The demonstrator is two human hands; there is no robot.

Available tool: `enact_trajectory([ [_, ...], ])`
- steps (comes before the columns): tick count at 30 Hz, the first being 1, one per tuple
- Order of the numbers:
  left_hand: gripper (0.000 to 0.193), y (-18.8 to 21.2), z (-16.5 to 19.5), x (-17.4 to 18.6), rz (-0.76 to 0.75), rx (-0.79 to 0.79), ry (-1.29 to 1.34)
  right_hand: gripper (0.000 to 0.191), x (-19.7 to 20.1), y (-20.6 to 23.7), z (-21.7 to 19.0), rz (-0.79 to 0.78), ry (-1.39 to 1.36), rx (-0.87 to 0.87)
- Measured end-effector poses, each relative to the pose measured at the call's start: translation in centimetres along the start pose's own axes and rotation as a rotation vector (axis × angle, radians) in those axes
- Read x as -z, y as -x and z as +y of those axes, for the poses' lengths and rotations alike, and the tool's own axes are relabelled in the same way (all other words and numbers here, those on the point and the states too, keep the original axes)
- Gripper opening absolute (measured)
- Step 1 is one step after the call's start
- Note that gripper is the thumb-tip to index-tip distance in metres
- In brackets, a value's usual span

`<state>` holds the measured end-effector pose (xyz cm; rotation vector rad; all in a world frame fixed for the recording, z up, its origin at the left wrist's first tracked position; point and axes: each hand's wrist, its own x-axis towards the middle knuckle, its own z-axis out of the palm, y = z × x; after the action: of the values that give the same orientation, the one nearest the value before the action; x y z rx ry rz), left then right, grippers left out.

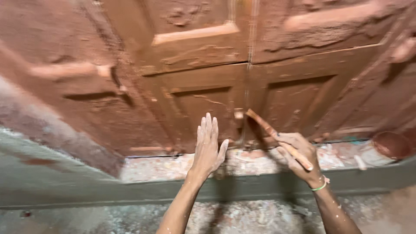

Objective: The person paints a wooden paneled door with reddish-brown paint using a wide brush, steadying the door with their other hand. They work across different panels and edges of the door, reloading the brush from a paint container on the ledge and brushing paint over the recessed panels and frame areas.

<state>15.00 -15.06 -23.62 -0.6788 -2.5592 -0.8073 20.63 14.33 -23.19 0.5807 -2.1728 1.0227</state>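
Note:
A pair of panelled wooden doors (203, 82), coated in reddish-brown paint, fills the upper view. My left hand (208, 145) is flat and open, fingers spread upward, pressed against the lower part of the left door leaf near the centre seam. My right hand (299, 154) grips the wooden handle of a paintbrush (271, 130). The brush bristles touch the door at the seam, just right of the left hand. A green band circles my right wrist.
A grey concrete step (242, 186) runs below the doors, its sill and the floor speckled with paint splashes. A round reddish-brown paint pot (390, 145) sits on the sill at the far right. A rough painted wall (39, 108) flanks the doors on the left.

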Motion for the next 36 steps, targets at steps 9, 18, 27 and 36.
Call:
enact_trajectory([
  [9, 0.085, -6.1, 19.7, -22.0, 0.011, -0.033, 0.117, 0.02, 24.7, 2.5, 12.9, 0.038, 0.218, -0.06],
  [18, 0.086, -11.1, 35.0, -39.4, -0.183, -0.179, 0.111, 0.011, 41.5, 9.5, 26.4, 0.076, 0.213, -0.376],
  [27, 0.091, -12.3, 41.6, -48.3, -0.354, -0.077, 0.032, 0.02, 39.2, 11.5, 36.3, -0.173, 0.222, -0.602],
  [36, 0.091, -11.5, 42.6, -49.7, -0.699, -0.034, 0.002, 0.021, 33.8, 10.2, 37.7, -0.254, 0.291, -0.447],
])
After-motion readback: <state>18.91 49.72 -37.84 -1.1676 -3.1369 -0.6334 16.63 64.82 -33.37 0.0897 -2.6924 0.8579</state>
